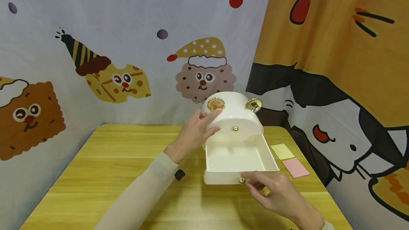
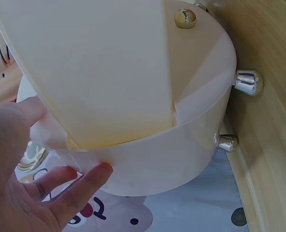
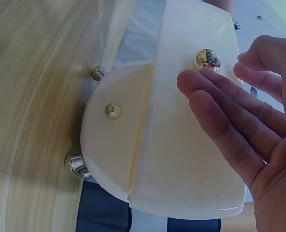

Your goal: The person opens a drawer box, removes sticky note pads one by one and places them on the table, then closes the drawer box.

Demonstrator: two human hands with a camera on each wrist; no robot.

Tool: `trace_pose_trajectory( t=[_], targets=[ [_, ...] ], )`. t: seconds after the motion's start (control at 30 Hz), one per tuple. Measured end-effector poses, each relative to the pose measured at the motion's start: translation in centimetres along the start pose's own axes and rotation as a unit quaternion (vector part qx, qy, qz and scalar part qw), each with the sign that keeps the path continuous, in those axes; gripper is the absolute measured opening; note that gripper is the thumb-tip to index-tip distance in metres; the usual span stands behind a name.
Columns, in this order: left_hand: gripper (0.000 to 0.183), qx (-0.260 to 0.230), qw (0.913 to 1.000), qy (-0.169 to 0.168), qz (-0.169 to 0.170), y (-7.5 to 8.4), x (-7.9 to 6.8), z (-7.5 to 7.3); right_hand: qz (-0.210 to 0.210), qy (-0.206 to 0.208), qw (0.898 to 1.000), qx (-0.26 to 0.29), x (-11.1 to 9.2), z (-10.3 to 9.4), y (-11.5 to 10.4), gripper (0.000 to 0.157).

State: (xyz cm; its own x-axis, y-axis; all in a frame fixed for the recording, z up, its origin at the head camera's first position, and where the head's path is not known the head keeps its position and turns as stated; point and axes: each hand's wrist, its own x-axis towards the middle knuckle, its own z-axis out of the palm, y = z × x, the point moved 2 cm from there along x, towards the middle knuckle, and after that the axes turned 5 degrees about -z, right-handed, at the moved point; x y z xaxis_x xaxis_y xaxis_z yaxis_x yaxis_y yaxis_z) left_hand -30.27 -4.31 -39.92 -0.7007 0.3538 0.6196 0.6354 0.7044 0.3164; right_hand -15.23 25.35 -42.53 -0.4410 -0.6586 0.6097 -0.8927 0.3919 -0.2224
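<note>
A glossy white drawer box (image 1: 232, 107) with a rounded top and two gold-rimmed ears stands on the table. Its middle drawer (image 1: 239, 153) is pulled out toward me, with a gold knob (image 3: 207, 60) on its front. A closed panel with its own gold knob (image 1: 235, 128) lies above it, and another lower knob (image 3: 113, 111) shows below. My left hand (image 1: 195, 130) rests on the box's left side, fingers extended along the white wall (image 2: 148, 169). At the drawer front my right hand (image 1: 278, 191) has its fingertips right by the knob, thumb apart from the fingers.
A yellow sticky note pad (image 1: 282, 151) and a pink one (image 1: 295, 168) lie right of the box. A small dark cube (image 1: 179, 175) sits by my left sleeve. Short metal feet (image 2: 248, 82) hold up the box. Printed curtains (image 1: 127, 45) hang behind the wooden table (image 1: 127, 152).
</note>
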Motion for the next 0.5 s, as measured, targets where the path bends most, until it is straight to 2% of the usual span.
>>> trace_pose_trajectory(
  t=[0.17,0.37,0.5],
  targets=[
    [0.063,-0.001,1.0000,0.000,-0.002,0.06,-0.06,-0.04,-0.006,0.001,1.000,0.001,-0.02,0.29,0.12,0.030],
    [0.063,0.000,1.0000,-0.002,-0.004,0.07,-0.07,-0.06,-0.002,-0.001,1.000,0.004,-0.03,0.51,0.24,0.047],
    [0.064,0.001,1.0000,0.001,-0.002,0.11,-0.03,-0.08,0.001,-0.005,1.000,0.007,-0.01,0.67,0.33,0.048]
  ],
)
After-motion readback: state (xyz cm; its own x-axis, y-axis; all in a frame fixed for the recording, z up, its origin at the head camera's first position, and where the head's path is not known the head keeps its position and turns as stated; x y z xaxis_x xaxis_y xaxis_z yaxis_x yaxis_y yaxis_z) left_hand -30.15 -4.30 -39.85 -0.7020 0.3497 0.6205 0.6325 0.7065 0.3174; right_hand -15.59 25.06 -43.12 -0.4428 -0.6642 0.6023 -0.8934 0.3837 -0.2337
